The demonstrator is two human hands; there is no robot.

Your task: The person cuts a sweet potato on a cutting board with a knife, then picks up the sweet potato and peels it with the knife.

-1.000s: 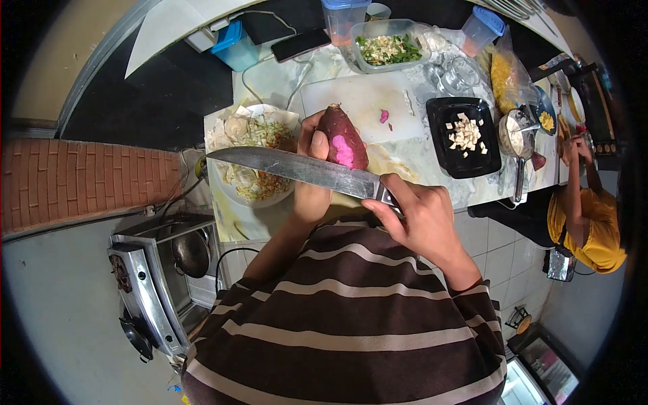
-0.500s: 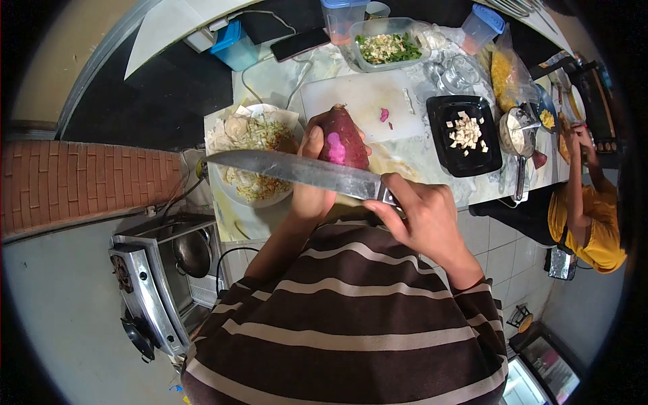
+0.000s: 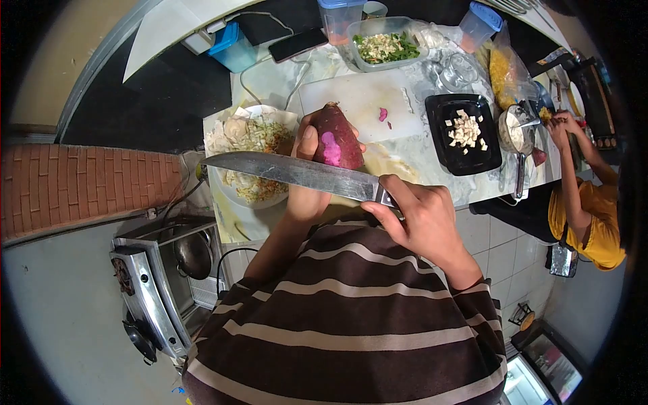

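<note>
Near the centre of the frame I have the sweet potato (image 3: 344,138) in my left hand (image 3: 308,197), fingers wrapped round its sides, narrow end up. My right hand (image 3: 426,214) is closed on the handle of the knife (image 3: 287,170), blade across the thick end; I can't tell if they touch. I judge this as paring: one patch is bare, with scraps (image 3: 383,114) on the cutting board (image 3: 358,88). Another stroke would need a shallow angle and left fingers clear.
</note>
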